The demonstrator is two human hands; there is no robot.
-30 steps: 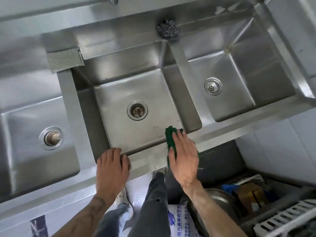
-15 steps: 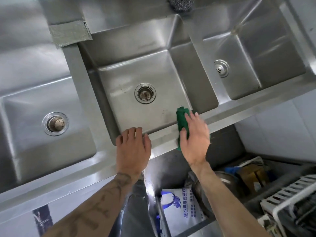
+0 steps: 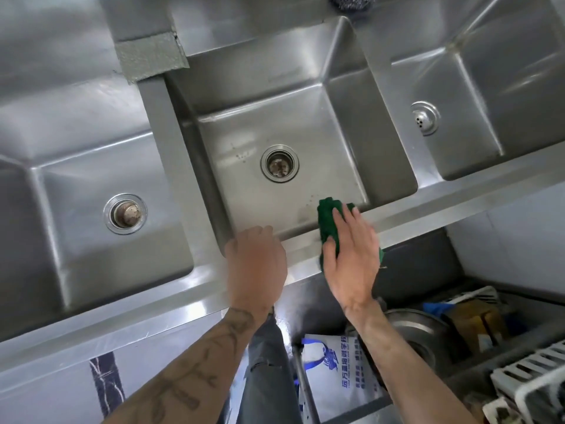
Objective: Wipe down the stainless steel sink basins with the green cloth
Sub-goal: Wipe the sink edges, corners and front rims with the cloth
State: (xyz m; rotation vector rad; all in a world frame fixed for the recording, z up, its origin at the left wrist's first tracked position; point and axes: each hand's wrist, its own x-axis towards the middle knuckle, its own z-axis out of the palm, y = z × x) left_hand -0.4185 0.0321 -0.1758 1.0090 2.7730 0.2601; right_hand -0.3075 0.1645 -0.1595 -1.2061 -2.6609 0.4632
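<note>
A stainless steel sink has three basins: a left basin (image 3: 76, 166), a middle basin (image 3: 275, 111) and a right basin (image 3: 495, 96). A green cloth (image 3: 327, 223) lies over the front rim of the middle basin, near its right corner. My right hand (image 3: 351, 258) presses flat on the cloth with straight fingers. My left hand (image 3: 256, 264) rests on the front rim to the left of the cloth, its fingertips at the basin's edge; it is blurred.
A steel scourer (image 3: 351, 2) sits on the back ledge. A grey pad (image 3: 149, 58) lies on the divider at the back left. Under the sink at the right are a printed bag (image 3: 336, 371), a metal bowl (image 3: 419, 328) and a white rack (image 3: 532, 377).
The view has shifted closer to the sink. My left hand has slid right along the front rim toward the cloth. My right hand stays flat on the cloth.
</note>
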